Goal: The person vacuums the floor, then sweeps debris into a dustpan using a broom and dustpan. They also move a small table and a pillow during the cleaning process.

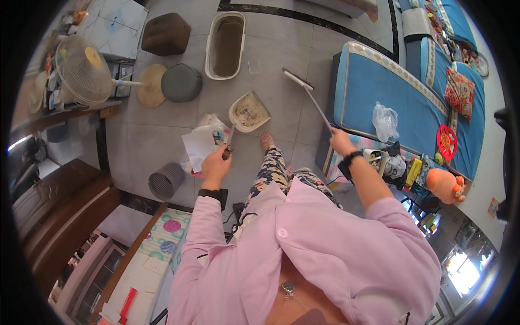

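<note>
My left hand [216, 164] grips the handle end of a dustpan [248, 111], whose pale, stained pan rests on or just above the grey tile floor. In my right hand [342, 142] is the pole of a broom [298, 79]; its narrow white head with dark bristles is at the floor, right of the dustpan and apart from it. Beside my left hand are a white sheet [199, 148] and a plastic bag with mixed things in it. A grey slatted wastebasket [166, 180] is to the left of that hand.
Ahead is a white-rimmed tub [225, 44] of murky water. Two stools, one brown [165, 34] and one grey-green [181, 83], and a standing fan [83, 69] are at the left. A blue-covered sofa [386, 89] bearing a plastic bag [385, 121] borders the right side.
</note>
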{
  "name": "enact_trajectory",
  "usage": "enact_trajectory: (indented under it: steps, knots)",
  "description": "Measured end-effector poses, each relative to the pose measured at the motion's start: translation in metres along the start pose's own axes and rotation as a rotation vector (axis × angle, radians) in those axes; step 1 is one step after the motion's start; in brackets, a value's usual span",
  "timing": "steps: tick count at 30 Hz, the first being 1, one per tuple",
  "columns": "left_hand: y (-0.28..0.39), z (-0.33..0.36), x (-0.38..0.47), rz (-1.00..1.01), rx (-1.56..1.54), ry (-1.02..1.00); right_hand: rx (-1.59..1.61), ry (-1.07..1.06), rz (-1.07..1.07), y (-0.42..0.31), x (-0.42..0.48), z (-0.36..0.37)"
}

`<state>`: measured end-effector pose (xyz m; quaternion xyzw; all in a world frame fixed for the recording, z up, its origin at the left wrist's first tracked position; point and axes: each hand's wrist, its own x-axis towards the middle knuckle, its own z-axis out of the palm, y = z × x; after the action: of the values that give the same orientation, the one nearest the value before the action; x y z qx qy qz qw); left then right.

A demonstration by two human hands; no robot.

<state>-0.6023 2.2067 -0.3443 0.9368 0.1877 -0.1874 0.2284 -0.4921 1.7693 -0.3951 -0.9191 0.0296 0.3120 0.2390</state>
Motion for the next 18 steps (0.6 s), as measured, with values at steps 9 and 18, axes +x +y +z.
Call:
enact_trajectory:
  steps: [9, 18]
  knots:
    - [0.016, 0.039, -0.026, 0.044, 0.035, 0.012, 0.381, -0.343, 0.255, -0.019, -0.116, 0.096]
    - [-0.02, 0.06, -0.164, 0.055, 0.036, 0.134, 0.266, 0.139, 0.002, 0.095, -0.214, 0.123]
